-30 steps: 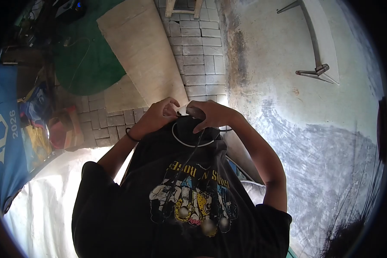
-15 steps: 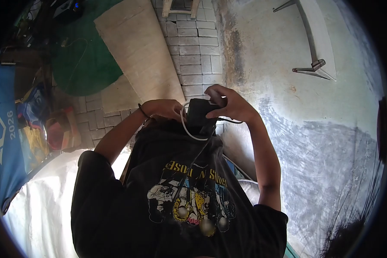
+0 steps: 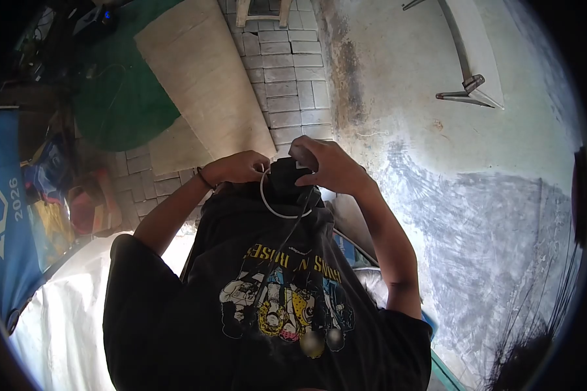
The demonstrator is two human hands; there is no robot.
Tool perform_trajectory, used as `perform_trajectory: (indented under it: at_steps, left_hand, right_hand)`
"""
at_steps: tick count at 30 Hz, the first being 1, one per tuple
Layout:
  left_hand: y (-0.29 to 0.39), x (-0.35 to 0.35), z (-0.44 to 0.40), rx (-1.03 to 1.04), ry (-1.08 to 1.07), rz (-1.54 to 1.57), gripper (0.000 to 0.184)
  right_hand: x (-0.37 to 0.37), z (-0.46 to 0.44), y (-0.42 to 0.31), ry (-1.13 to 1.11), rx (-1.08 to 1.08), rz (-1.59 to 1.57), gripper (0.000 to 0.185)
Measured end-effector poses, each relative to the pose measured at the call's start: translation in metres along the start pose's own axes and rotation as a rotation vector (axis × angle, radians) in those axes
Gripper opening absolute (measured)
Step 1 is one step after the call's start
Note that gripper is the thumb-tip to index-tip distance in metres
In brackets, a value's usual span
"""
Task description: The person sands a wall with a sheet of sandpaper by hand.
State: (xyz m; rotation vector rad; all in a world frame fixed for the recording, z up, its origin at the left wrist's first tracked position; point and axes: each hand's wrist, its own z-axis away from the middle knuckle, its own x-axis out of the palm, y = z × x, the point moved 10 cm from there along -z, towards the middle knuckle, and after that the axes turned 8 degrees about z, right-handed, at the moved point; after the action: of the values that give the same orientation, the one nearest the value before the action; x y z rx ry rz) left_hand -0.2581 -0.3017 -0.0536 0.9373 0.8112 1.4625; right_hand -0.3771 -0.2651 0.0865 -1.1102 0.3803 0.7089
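My right hand [image 3: 332,166] grips a black box-shaped object [image 3: 283,177] from the right, its fingers over the top and the thumb along the near side. My left hand [image 3: 236,167], with a dark band at the wrist, is closed in a pinch at the upper end of a white cable [image 3: 267,203]. From there the cable bends in a loop below the black object. A thin dark cord [image 3: 299,225] hangs down from it over the black printed shirt [image 3: 274,260]. What kind of object the black box is, I cannot make out.
A worn wall [image 3: 463,215] stands close on the right, with a metal bracket [image 3: 471,85] above. Ahead, cardboard [image 3: 205,78] lies on paving bricks [image 3: 284,72] beside a green mat [image 3: 124,98]. A blue banner [image 3: 3,202] and a shiny white sheet [image 3: 72,300] are at left.
Both hands and the black object have shifted slightly left and down in the picture. The grips look much the same. The whole view has moved a little as well.
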Motion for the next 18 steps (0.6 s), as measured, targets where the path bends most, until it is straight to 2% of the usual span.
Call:
perform_trajectory:
  at_steps: [2,7,9,14,18]
  left_hand:
    - [0.003,-0.002,0.007,-0.031,0.023,0.015,0.038]
    - [0.006,-0.007,0.021,-0.017,0.195,0.047,0.027]
    - [0.016,-0.013,0.025,0.2,0.31,0.119,0.021]
    - [0.009,-0.007,0.027,0.152,0.281,0.195,0.018]
    - [0.008,-0.003,0.029,0.064,0.18,0.273,0.021]
  right_hand:
    - [0.003,0.002,-0.01,0.001,-0.032,0.17,0.069]
    - [0.015,0.013,-0.037,-0.044,-0.038,0.286,0.066]
    - [0.023,0.015,-0.042,-0.064,-0.022,0.315,0.064]
    - [0.026,0.021,-0.047,0.005,0.05,0.395,0.061]
    - [0.026,0.025,-0.05,0.048,0.008,0.436,0.061]
